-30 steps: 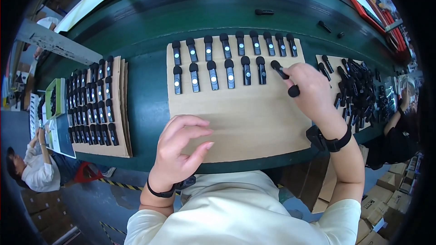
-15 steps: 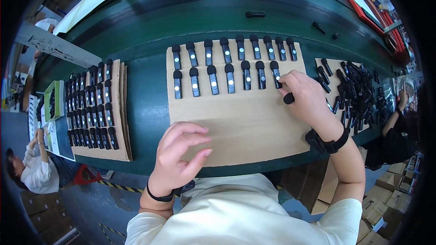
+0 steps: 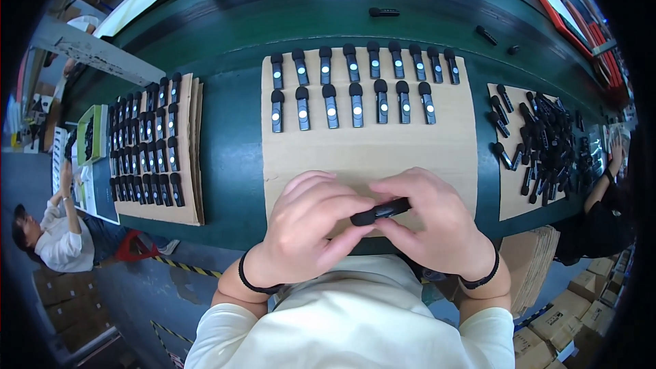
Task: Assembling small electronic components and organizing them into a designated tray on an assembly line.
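Note:
A small black clip-on microphone [image 3: 392, 208] with a dark foam cap is held between my two hands, low over the cardboard sheet [image 3: 314, 157]. My left hand [image 3: 307, 222] pinches the foam end, while my right hand [image 3: 441, 222] grips the body between thumb and fingers. Farther up the sheet, similar microphones stand in two rows, each with a pale round spot; the front row [image 3: 357, 106] stops short of the sheet's right side. Parts of the held microphone are covered by my fingers.
At the left, stacked cardboard [image 3: 195, 184] carries several rows of microphones. A loose pile of them [image 3: 547, 140] lies on cardboard at the right. A few pieces [image 3: 384, 12] lie on the green bench [image 3: 232, 130] beyond. Other people [image 3: 61, 239] work at both sides.
My right hand has come back from the front row toward me with a microphone. My left hand has moved right and closed on its foam end. The view has shifted slightly.

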